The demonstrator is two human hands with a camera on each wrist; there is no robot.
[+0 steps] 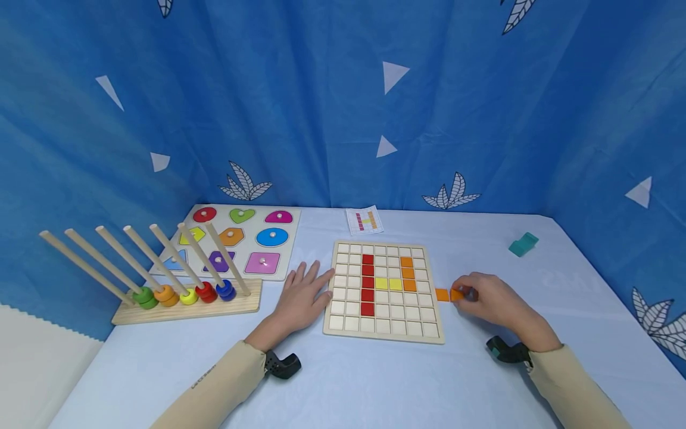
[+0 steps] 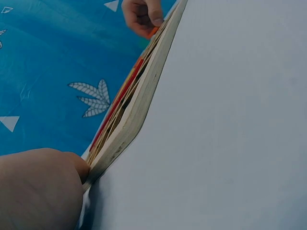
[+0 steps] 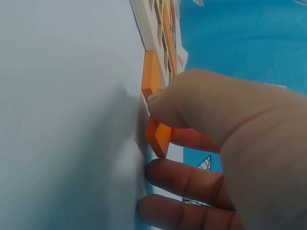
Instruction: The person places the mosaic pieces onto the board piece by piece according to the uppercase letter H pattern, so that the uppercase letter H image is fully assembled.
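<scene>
My right hand [image 1: 490, 300] pinches a small orange square tile [image 3: 159, 136] between thumb and forefinger, just above the table. Beside it another orange tile [image 1: 442, 295] lies against the right edge of the wooden grid board [image 1: 383, 340]. My left hand [image 1: 302, 301] lies flat with fingers spread, its thumb touching the board's left edge. On the board stand a column of red tiles [image 1: 367, 285], two yellow tiles [image 1: 388, 284] in a row and a shorter column of orange tiles [image 1: 408, 274]. Several white cells surround them.
Behind the board lies a pattern card [image 1: 365, 220] with red, yellow and orange squares. At the left stand a peg rack [image 1: 187, 311] with coloured rings and a knobbed shape puzzle board [image 1: 292, 238]. A teal piece [image 1: 523, 244] lies at the far right. Blue curtain [image 1: 332, 107] encloses the table.
</scene>
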